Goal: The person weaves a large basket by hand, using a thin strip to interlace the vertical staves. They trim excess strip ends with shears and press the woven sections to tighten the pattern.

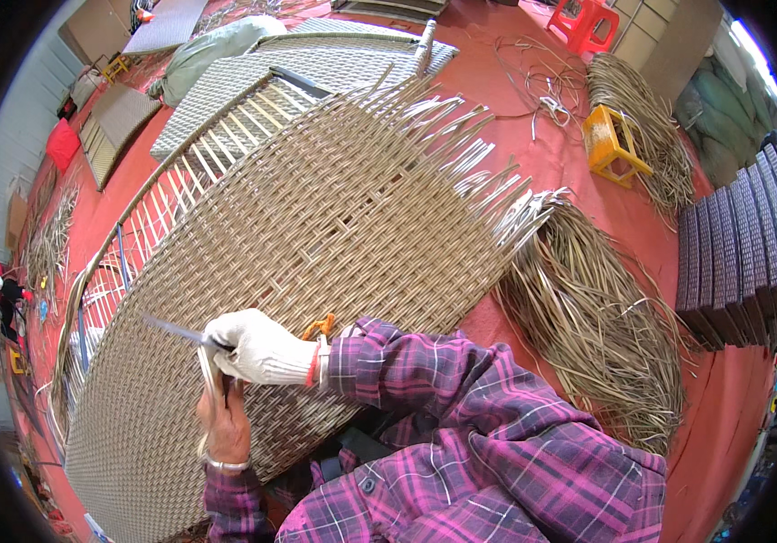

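A large brown woven wicker panel [334, 226] lies slanted in front of me, with loose strip ends [470, 163] fringing its far right edge. My right hand [266, 348], in a white knitted glove, is closed around a thin flat-bladed tool [176, 329] whose blade points left over the weave. Just below it, my bare left hand [224, 425], with a band at the wrist, is closed on a pale wicker strip [208, 369]. The two hands nearly touch near the panel's lower edge. A small orange tie [320, 326] shows beside the gloved wrist.
A bundle of long brown strips [596, 317] lies on the red floor cloth [533, 181] at the right, with another bundle [637, 127] beyond. A yellow stool [615, 149], a red stool [583, 23] and stacked dark woven panels [737, 262] stand there too. Grey woven panels [217, 100] lie behind.
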